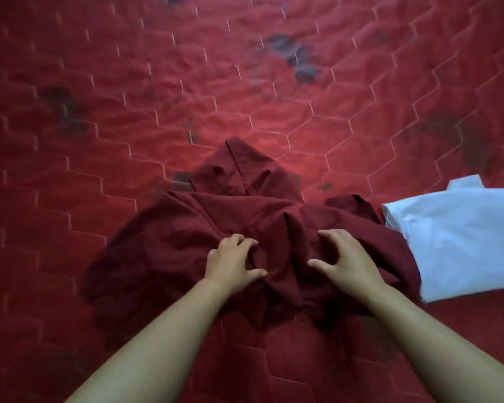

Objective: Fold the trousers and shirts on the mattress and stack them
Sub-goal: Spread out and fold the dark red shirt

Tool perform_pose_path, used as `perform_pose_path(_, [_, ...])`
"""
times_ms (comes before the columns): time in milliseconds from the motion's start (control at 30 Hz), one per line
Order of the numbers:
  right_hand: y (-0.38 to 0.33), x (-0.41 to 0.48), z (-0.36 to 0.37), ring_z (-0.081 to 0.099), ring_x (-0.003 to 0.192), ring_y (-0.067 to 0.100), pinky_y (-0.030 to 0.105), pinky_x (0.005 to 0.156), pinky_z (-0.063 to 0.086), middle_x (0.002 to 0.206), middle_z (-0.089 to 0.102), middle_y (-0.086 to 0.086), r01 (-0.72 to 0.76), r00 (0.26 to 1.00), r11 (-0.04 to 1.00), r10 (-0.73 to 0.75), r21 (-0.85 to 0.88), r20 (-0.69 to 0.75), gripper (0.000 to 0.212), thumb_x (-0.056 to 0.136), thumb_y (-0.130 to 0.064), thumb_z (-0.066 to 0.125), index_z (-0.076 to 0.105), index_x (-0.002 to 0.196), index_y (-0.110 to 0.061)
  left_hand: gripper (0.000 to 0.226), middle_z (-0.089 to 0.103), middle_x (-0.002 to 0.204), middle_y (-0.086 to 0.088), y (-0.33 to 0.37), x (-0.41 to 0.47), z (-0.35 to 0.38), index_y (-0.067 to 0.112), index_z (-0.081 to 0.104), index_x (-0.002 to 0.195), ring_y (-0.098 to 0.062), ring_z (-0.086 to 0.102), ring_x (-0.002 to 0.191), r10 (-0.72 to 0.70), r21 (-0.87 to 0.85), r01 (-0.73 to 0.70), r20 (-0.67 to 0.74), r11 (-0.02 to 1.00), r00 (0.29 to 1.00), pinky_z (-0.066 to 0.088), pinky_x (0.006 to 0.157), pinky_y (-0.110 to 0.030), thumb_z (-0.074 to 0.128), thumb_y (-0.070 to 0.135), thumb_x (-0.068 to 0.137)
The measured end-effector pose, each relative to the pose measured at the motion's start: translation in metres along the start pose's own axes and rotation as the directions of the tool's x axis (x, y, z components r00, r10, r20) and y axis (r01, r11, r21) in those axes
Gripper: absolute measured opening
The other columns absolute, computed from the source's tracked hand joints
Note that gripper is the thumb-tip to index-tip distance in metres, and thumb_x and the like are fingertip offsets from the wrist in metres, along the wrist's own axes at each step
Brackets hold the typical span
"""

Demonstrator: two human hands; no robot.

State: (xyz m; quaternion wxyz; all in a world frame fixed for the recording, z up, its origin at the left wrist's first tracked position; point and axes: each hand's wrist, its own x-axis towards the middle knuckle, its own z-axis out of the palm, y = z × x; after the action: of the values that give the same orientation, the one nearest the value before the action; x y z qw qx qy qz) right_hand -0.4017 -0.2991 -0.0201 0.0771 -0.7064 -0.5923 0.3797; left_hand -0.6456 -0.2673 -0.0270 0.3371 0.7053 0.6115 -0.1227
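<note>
- A maroon garment is lying crumpled on the red quilted mattress, sitting toward 6 o'clock in the view. One narrow part is reaching out toward 12 o'clock, with a seam running along it.
- The left hand is resting on the middle of the garment. Its fingers are curling in and its thumb is closing toward them, bunching a fold of the cloth between them.
- The right hand is sitting just at 3 o'clock of the left one, apart from it. Its fingers are spreading wide and bending like a claw, with the tips at the cloth and no fold showing between them.
- A folded pale blue shirt is lying at 4 o'clock, its collar pointing toward 12 o'clock. Its near edge is overlapping the maroon garment's 3 o'clock side.
- Dark blotches are showing on the mattress at 1 o'clock, and more at 10 o'clock and 3 o'clock.
- Both bare forearms are reaching in from 6 o'clock.
</note>
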Motion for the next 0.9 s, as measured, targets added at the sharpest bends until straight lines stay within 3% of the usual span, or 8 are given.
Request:
perform_pose_path(100, [0.012,0.003,0.003,0.06,0.103,0.024,0.035,0.089,0.046,0.106,0.066,0.002,0.016,1.0,0.996,-0.016,-0.089,-0.003,0.032,0.076,-0.018,0.073,0.065,0.107,-0.017,0.028,0.057,0.112,0.008,-0.011,-0.003,0.01,0.031,0.06,0.106,-0.017,0.053,0.11,0.042,0.089,-0.039,-0.03,0.995,0.999,0.042,0.086,-0.033,0.066,0.041,0.08])
perform_pose_path(233, [0.0,0.024,-0.031,0.066,0.086,0.02,0.03,0.078,0.048,0.091,0.071,0.0,0.086,0.975,0.996,-0.082,0.009,-0.205,0.013,0.078,-0.009,0.069,0.07,0.087,-0.018,0.007,0.068,0.093,0.005,-0.017,-0.006,-0.021,0.022,0.063,0.088,-0.019,0.063,0.09,-0.001,-0.184,-0.051,-0.271,0.982,0.962,0.045,0.074,-0.031,0.066,0.021,0.082])
perform_pose_path(367, [-0.04,0.081,-0.089,0.063,0.078,0.018,0.024,0.071,0.043,0.087,0.07,0.001,0.145,0.897,0.981,-0.074,0.132,-0.437,0.011,0.082,-0.013,0.064,0.069,0.091,-0.019,0.007,0.061,0.083,0.005,-0.006,0.022,-0.098,0.015,0.061,0.091,-0.02,0.06,0.08,-0.219,-0.445,-0.116,-0.631,0.888,0.744,0.038,0.07,-0.021,0.062,0.011,0.086])
perform_pose_path(433, [-0.058,0.107,-0.109,0.061,0.089,0.022,0.027,0.08,0.044,0.099,0.067,0.005,0.155,0.864,0.983,-0.086,0.099,-0.496,0.016,0.084,-0.017,0.063,0.066,0.1,-0.016,0.014,0.06,0.09,0.002,-0.004,0.039,-0.132,0.012,0.06,0.103,-0.021,0.059,0.086,-0.335,-0.525,-0.116,-0.682,0.843,0.65,0.037,0.073,-0.019,0.057,0.016,0.09])
perform_pose_path(500, [-0.068,0.12,-0.112,0.054,0.105,0.027,0.032,0.093,0.039,0.114,0.058,0.011,0.149,0.863,0.989,-0.118,0.024,-0.491,0.029,0.085,-0.021,0.064,0.06,0.112,-0.01,0.03,0.058,0.111,-0.007,-0.007,0.052,-0.144,0.012,0.054,0.12,-0.024,0.054,0.104,-0.362,-0.504,-0.01,-0.633,0.864,0.684,0.037,0.088,-0.021,0.055,0.02,0.091])
perform_pose_path(600, [-0.072,0.117,-0.091,0.051,0.109,0.027,0.034,0.098,0.039,0.117,0.053,0.012,0.209,0.921,0.978,-0.188,0.023,-0.34,0.037,0.083,-0.023,0.068,0.057,0.115,-0.008,0.052,0.041,0.138,-0.016,-0.01,0.057,-0.128,0.011,0.04,0.137,-0.032,0.04,0.126,-0.335,-0.346,0.172,-0.493,0.922,0.803,0.03,0.107,-0.037,0.057,0.024,0.09])
perform_pose_path(767, [-0.041,0.108,-0.044,0.05,0.115,0.024,0.044,0.097,0.042,0.121,0.054,0.003,0.138,0.987,0.99,-0.139,-0.02,-0.081,0.046,0.078,-0.038,0.071,0.058,0.117,-0.016,0.05,0.046,0.134,-0.01,-0.006,0.065,-0.087,0.017,0.046,0.132,-0.03,0.044,0.124,-0.256,-0.306,0.152,-0.339,0.94,0.905,0.037,0.104,-0.044,0.063,0.028,0.086])
perform_pose_path(900, [-0.02,0.109,-0.024,0.055,0.105,0.018,0.034,0.09,0.046,0.113,0.059,-0.003,0.041,0.999,0.998,-0.041,-0.038,-0.014,0.051,0.076,-0.043,0.072,0.056,0.121,-0.023,0.054,0.037,0.14,-0.005,0.001,0.081,-0.071,0.021,0.047,0.131,-0.026,0.038,0.128,-0.236,-0.239,0.155,-0.364,0.958,0.901,0.038,0.102,-0.046,0.066,0.036,0.083])
